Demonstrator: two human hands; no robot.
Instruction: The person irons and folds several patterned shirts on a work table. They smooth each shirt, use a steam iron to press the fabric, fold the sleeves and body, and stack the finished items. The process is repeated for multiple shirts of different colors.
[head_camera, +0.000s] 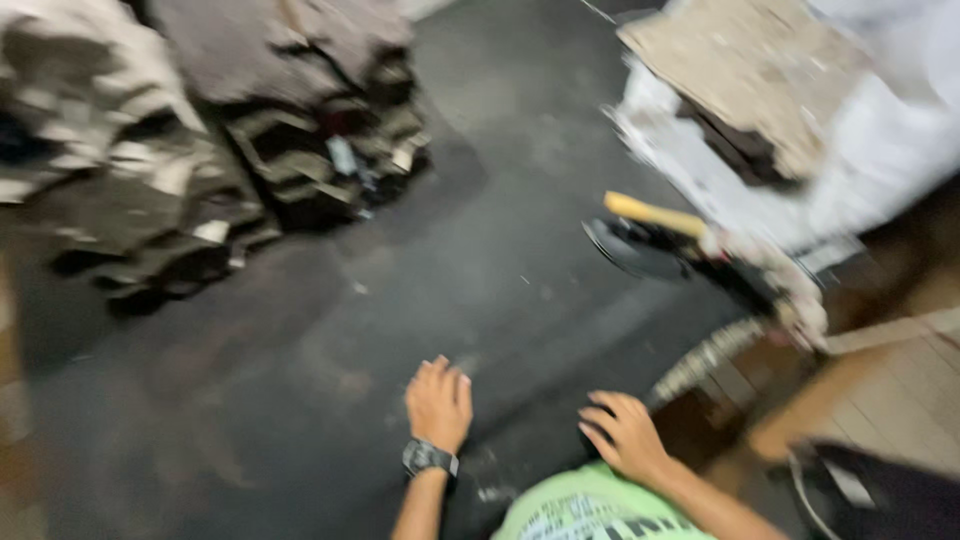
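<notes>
Left hand (438, 402) flat and open on dark cloth (400, 300), right hand (625, 432) open at its edge, folded garment stacks (200, 130) beyond, iron (650, 235) nearby

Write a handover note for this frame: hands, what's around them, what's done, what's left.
Left hand: flat on the dark mat, fingers spread, holding nothing; wristwatch on the wrist.
Right hand: at the mat's right edge, fingers curled on it; whether it grips is blurred.
Nearby: folded fabric stacks upper left, an iron with a yellow handle by the padded board on the right.
Done: mat lies spread.
Left: nothing lies on the mat between the hands.
</notes>
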